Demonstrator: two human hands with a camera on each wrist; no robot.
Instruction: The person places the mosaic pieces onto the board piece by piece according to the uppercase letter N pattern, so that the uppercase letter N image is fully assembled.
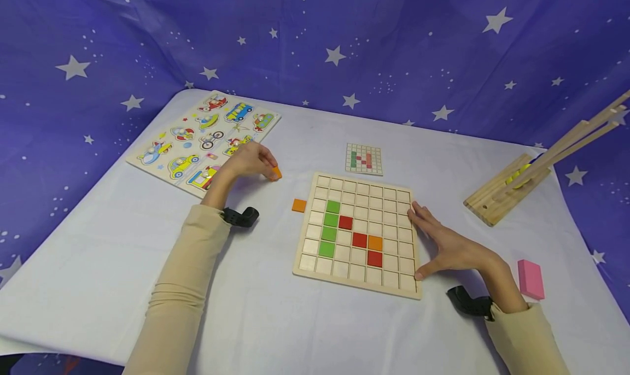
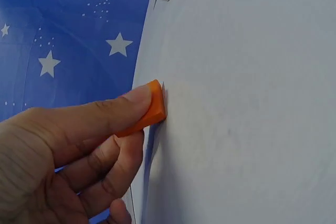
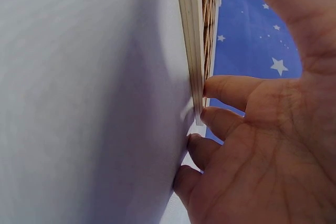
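Observation:
My left hand (image 1: pixel 250 159) pinches an orange square tile (image 1: pixel 277 173) between thumb and fingers, just above or on the white cloth; the left wrist view shows the tile (image 2: pixel 155 109) tilted on edge. A second orange tile (image 1: pixel 298 205) lies flat beside the left edge of a wooden grid board (image 1: pixel 343 237). In the board sit a column of green tiles (image 1: pixel 328 233), three red tiles (image 1: pixel 360 240) and one orange tile (image 1: pixel 375 243). With fingers and thumb spread, my right hand (image 1: pixel 453 246) touches the board's right edge; its fingertips also meet that edge in the right wrist view.
Behind the board lies a small pattern card (image 1: pixel 375 152) with coloured squares. A vehicle puzzle board (image 1: pixel 192 145) is at the back left. On the right stand a wooden frame with slanted rods (image 1: pixel 492 203) and a pink block (image 1: pixel 530 280). A starry curtain (image 1: pixel 305 36) hangs behind the table.

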